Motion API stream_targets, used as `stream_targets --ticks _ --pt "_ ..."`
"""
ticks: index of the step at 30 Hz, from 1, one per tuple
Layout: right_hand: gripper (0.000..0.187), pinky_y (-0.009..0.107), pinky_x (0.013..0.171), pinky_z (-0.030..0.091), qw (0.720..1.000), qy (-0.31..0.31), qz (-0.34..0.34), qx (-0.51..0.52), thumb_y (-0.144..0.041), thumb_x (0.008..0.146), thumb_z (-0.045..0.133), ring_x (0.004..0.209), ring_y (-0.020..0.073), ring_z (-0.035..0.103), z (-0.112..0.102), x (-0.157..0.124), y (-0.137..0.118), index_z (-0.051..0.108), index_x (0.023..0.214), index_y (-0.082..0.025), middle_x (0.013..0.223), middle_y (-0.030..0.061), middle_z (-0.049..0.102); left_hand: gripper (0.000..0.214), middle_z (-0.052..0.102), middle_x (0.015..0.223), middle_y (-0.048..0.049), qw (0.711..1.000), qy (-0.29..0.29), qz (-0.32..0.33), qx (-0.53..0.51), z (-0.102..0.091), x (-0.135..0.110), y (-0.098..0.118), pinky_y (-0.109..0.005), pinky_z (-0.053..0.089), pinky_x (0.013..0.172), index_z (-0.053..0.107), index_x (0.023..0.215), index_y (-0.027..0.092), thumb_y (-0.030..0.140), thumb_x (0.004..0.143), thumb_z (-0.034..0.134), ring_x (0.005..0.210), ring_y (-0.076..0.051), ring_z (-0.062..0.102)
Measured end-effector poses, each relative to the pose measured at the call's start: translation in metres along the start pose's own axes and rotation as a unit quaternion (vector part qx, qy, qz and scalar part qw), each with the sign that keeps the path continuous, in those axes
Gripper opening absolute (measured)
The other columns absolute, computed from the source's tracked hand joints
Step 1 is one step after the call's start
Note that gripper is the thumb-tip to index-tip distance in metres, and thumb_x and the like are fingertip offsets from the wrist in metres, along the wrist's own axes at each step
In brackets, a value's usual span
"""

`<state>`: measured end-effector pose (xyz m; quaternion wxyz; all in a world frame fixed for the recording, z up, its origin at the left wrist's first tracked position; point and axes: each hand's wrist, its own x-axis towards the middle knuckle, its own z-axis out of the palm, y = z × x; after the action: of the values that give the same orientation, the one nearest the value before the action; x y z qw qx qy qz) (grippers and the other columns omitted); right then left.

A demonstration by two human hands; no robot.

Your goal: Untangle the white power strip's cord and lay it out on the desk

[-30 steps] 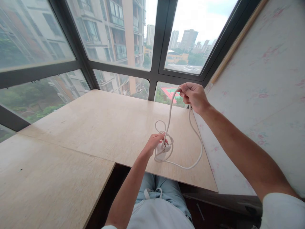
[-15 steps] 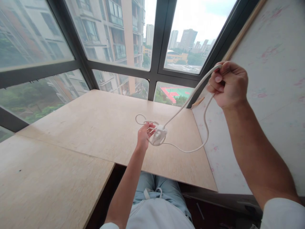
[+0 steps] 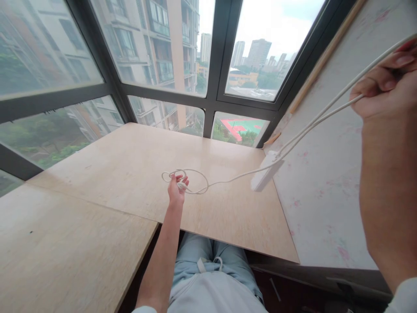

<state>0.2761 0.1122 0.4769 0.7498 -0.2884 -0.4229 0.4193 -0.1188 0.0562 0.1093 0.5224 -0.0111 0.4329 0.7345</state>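
Observation:
A white power strip hangs tilted by its cord above the table's right side, beside the wall. The white cord runs from it up to my right hand, which grips it high at the right edge, partly cut off by the frame. From there it comes back down and across to my left hand, looping over the tabletop. My left hand is closed around loops of the cord, with a small white piece that looks like the plug at its palm.
A pale wooden tabletop spreads beneath my hands, with another wooden board at the left and a dark gap between. Dark-framed windows stand ahead. The flower-patterned wall borders the right side.
My right hand has moved up and right, pulling the cord out. The power strip has swung away from my left hand to the right. My left hand has shifted left with the loops.

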Motion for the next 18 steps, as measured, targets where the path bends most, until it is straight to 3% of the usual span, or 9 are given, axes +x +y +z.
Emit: stream_targets --ticks 5,9,12,15,18 --pt "0.045 0.026 0.043 0.004 0.998 0.048 0.026 -0.036 -0.003 0.096 0.024 0.033 0.0018 0.015 -0.016 0.005 0.005 0.052 0.065 -0.021 0.044 -0.0094 0.031 0.029 0.059 0.069 -0.001 0.999 -0.01 0.023 0.037 -0.019 0.011 0.021 -0.019 0.046 0.049 0.066 0.076 0.012 0.038 0.087 0.064 0.051 -0.008 0.057" --pt "0.048 0.026 0.043 0.002 0.993 0.085 0.054 -0.054 -0.001 0.095 0.023 0.032 0.0018 0.015 -0.025 -0.004 0.031 0.053 0.063 -0.019 0.043 -0.0093 0.03 0.03 0.056 0.057 0.0014 0.982 -0.125 0.119 0.078 -0.023 0.007 0.032 -0.018 0.043 0.049 0.069 0.077 0.012 0.042 0.077 0.074 0.051 -0.008 0.054" --pt "0.047 0.027 0.043 0.001 0.991 0.094 0.07 -0.061 0.0 0.095 0.025 0.031 0.0022 0.014 -0.034 -0.01 0.054 0.053 0.063 -0.018 0.043 -0.0093 0.03 0.033 0.057 0.053 0.0009 0.957 -0.204 0.169 0.117 -0.017 -0.003 0.039 -0.025 0.05 0.059 0.068 0.074 0.014 0.045 0.069 0.079 0.054 -0.012 0.057" --pt "0.041 0.027 0.042 0.002 0.99 0.094 0.08 -0.07 -0.003 0.097 0.032 0.031 0.0025 0.015 -0.044 -0.014 0.072 0.054 0.065 -0.018 0.044 -0.0095 0.031 0.036 0.061 0.057 -0.0007 0.929 -0.249 0.209 0.179 -0.008 -0.013 0.045 -0.027 0.051 0.063 0.066 0.072 0.016 0.051 0.074 0.074 0.057 -0.014 0.059" --pt "0.034 0.026 0.041 0.003 0.989 0.087 0.094 -0.073 -0.011 0.097 0.041 0.032 0.0023 0.015 -0.054 -0.017 0.087 0.055 0.067 -0.017 0.045 -0.0098 0.032 0.037 0.064 0.064 -0.0035 0.857 -0.284 0.281 0.325 0.003 -0.024 0.052 -0.022 0.045 0.056 0.068 0.073 0.016 0.052 0.081 0.067 0.061 -0.014 0.059"
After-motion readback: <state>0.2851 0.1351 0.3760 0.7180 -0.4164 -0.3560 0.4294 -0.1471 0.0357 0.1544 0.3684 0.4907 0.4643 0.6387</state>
